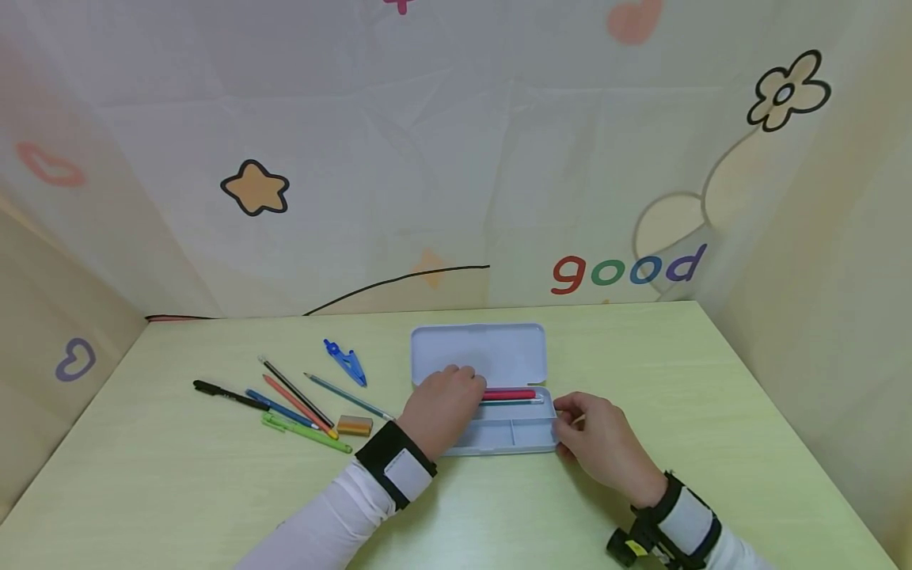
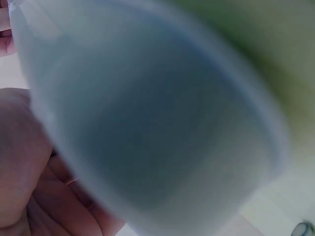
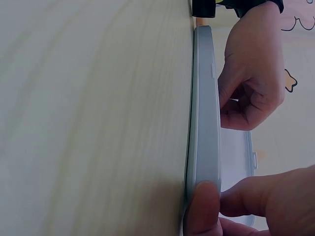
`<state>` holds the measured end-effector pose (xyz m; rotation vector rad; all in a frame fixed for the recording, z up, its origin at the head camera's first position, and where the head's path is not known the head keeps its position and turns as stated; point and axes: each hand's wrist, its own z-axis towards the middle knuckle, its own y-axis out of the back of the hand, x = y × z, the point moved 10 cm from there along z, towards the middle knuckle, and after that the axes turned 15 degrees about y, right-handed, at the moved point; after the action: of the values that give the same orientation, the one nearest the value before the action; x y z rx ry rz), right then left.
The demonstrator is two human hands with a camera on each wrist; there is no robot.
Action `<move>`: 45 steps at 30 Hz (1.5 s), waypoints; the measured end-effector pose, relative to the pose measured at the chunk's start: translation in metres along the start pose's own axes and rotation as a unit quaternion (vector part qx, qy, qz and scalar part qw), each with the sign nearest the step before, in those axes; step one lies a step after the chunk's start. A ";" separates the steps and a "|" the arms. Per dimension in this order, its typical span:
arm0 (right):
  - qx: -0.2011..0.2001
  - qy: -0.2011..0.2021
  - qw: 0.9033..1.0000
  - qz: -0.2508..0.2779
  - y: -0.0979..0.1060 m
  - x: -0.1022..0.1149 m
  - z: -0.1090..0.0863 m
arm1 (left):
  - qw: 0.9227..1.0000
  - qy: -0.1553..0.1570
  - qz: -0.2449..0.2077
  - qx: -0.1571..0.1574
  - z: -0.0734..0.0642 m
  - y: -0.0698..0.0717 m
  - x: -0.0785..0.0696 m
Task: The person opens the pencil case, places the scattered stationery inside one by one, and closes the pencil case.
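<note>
A pale blue pencil case (image 1: pixel 477 348) lies unfolded on the table, lid at the back, divided tray in front. My left hand (image 1: pixel 442 408) is over the left part of the tray, fingers bent down inside; the fingertips are hidden. Out from under it to the right run a red pen-like stick (image 1: pixel 509 394) and a teal pencil (image 1: pixel 513 402), lying in the tray's rear compartment. At the case's right end my right hand (image 1: pixel 606 435) pinches the edge between thumb and fingers. In the left wrist view the case (image 2: pixel 162 118) is a large blur beside the palm.
Left of the case lie a teal pencil (image 1: pixel 349 396), an orange-brown sharpener or eraser block (image 1: pixel 355 426), a green pen (image 1: pixel 306 433), a black pen (image 1: pixel 228 393), several other pencils and a blue compass (image 1: pixel 345 362). A printed cloth (image 1: pixel 399 198) hangs behind the table.
</note>
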<state>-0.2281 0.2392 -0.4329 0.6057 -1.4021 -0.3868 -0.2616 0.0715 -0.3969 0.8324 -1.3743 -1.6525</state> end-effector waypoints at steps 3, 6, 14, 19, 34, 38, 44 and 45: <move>0.001 0.000 1.000 -0.002 0.000 0.000 0.000 | 1.000 -0.001 0.002 -0.003 0.000 0.000 0.000; 0.001 0.000 1.000 -0.001 -0.001 0.001 0.000 | 1.000 -0.002 0.004 -0.003 0.000 0.000 0.000; 0.001 0.005 1.000 -0.001 0.000 0.002 0.000 | 1.000 -0.005 -0.008 0.008 -0.001 0.001 0.001; 0.000 0.005 1.000 0.000 0.001 0.002 0.000 | 1.000 -0.008 -0.019 0.008 -0.002 0.004 0.002; 0.004 0.003 1.000 -0.001 0.000 0.002 0.000 | 0.998 -0.019 -0.056 -0.011 -0.011 0.034 0.010; 0.002 0.006 1.000 0.002 0.000 0.002 0.000 | 0.997 -0.019 -0.069 -0.024 -0.016 0.049 0.015; 0.003 0.004 1.000 0.005 0.000 0.001 0.000 | 0.996 -0.007 -0.082 -0.028 -0.025 0.065 0.028; 0.003 0.005 1.000 0.005 0.000 0.002 0.000 | 0.996 -0.003 -0.085 -0.029 -0.027 0.067 0.031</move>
<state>-0.2281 0.2379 -0.4318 0.6045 -1.3962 -0.3709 -0.2404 0.0267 -0.3355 0.9332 -1.2825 -1.8173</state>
